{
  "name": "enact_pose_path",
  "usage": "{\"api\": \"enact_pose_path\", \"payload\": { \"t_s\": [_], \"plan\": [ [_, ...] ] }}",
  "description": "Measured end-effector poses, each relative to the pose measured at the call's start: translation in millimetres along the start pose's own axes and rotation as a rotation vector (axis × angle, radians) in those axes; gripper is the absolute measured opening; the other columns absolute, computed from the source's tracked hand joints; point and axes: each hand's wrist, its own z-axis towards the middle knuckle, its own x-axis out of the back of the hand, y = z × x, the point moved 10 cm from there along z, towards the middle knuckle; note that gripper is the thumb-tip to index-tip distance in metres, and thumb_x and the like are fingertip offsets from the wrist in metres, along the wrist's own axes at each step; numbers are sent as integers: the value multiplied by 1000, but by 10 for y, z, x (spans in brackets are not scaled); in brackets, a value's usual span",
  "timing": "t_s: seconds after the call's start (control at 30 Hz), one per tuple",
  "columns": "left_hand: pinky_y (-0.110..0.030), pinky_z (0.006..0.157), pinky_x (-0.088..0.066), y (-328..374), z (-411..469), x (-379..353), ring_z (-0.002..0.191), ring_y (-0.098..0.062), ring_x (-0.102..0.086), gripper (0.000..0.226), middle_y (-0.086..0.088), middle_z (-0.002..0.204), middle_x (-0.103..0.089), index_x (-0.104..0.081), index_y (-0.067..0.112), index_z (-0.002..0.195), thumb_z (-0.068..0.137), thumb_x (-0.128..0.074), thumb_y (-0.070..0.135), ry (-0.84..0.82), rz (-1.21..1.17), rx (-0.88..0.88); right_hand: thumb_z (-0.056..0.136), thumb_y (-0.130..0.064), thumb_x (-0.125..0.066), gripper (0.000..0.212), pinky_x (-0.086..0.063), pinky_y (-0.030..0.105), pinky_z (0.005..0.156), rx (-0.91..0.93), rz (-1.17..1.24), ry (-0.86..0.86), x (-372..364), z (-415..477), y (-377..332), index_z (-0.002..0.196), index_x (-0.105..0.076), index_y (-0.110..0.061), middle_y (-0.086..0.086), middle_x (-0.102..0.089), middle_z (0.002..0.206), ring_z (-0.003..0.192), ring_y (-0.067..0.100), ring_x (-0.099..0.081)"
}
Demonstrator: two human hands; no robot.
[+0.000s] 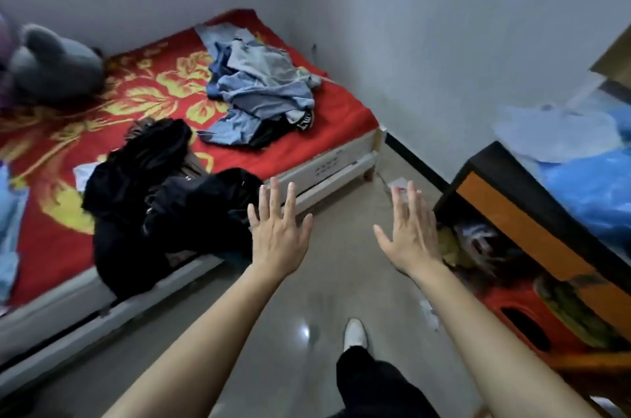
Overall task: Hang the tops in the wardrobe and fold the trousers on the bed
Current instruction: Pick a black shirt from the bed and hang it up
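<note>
Above floor: both hands (345,233) outstretched, fingers spread.

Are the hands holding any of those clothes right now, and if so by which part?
Nothing is held. The left hand and right hand are both spread open in the air, fingers straight, beside the bed, with the black clothes pile untouched.

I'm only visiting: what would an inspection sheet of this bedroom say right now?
Surface: bed with a red floral cover.
Job's things: black clothes pile at the near edge, partly overhanging; blue-grey clothes pile farther back.
Clutter: grey plush toy on the bed; blue plastic bags on the orange-and-black cabinet.
Hands: left hand and right hand open, fingers spread, holding nothing.
Cables: nothing seen.
Surroundings: white walls, grey floor.
</note>
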Motion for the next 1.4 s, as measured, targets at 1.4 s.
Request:
{"api": "enact_pose_path", "payload": {
  "t_s": [1.4],
  "plan": [
    [-43,112,-36,-6418,1027,-2911,136,-36,-42,89,-16,149,-41,-17,6,154,90,-62,49,-414,-806,1611,99,-39,-52,72,-28,47,118,624,-129,-766,-5429,3203,-5426,157,-23,-8,18,-31,159,145,40,-30]
  ]
}}
